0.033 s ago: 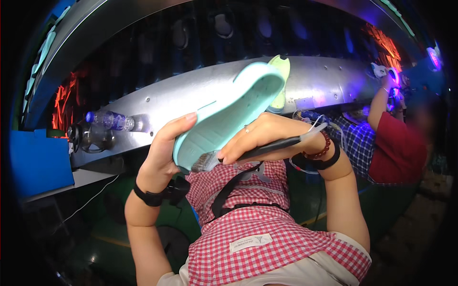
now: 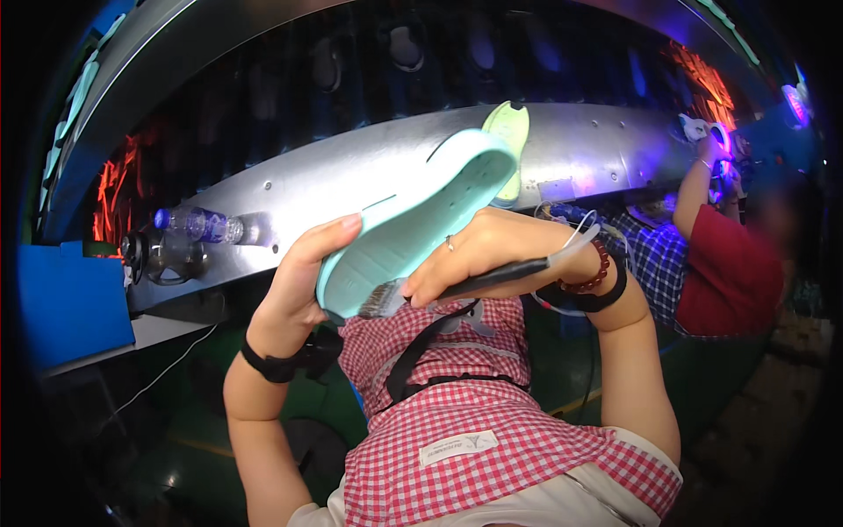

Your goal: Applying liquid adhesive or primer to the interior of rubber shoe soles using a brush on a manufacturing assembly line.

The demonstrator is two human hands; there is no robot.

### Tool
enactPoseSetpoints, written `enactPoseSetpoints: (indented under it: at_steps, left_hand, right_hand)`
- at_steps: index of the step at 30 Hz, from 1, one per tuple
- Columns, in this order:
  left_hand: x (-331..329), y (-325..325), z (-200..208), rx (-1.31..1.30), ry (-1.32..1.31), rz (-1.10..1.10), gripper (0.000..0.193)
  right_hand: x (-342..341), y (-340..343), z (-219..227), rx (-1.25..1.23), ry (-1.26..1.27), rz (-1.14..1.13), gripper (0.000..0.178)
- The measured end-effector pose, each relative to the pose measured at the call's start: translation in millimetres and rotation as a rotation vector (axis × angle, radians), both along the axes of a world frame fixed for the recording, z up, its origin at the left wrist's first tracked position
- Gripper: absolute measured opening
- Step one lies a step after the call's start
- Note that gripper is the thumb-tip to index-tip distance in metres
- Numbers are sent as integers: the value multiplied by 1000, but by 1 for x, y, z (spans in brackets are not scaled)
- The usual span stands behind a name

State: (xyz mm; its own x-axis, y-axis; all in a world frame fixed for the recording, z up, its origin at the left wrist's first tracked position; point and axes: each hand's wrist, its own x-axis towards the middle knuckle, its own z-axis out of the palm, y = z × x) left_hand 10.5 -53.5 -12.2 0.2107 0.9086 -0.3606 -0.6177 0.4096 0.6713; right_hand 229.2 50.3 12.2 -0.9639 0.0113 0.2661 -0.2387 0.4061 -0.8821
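A mint-green shoe sole (image 2: pixel 421 202) with a raised rim is held up in front of my apron, its inner side partly in sight. My left hand (image 2: pixel 303 268) is closed round its near left end, thumb on the rim. Between the fingers of my right hand (image 2: pixel 483 250) is a brush (image 2: pixel 492 277) with a dark handle. Its bristles touch, or nearly touch, the inside of the sole's near end. Behind the far end, a pale yellow-green shoe sole (image 2: pixel 509 132) rests on the metal bench (image 2: pixel 351 162).
On the bench's left end lie a clear bottle (image 2: pixel 202 225) with a blue cap and a see-through jug (image 2: pixel 167 259). Past the bench, dark shoe shapes (image 2: pixel 407 48) stand in rows. A person in a red top (image 2: pixel 729 272) works at the right. A blue box (image 2: pixel 75 299) stands far left.
The far end of the mint-green sole has dipped slightly toward me. Both hands keep their hold, and the brush stays at the near end of the sole.
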Motion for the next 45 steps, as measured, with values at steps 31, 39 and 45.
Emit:
enactPoseSetpoints:
  at_steps: [31, 39, 45]
  left_hand:
    - [13, -9, -27, -36, -75, 234, 49]
    - [7, -12, -49, -16, -225, 280, 48]
    - [20, -12, -64, -100, -209, 356, 46]
  right_hand:
    - [0, -8, -22, -253, -57, -374, 23]
    - [-4, 1, -70, -418, 36, -702, 18]
    - [-30, 9, -81, -53, 342, -1226, 19]
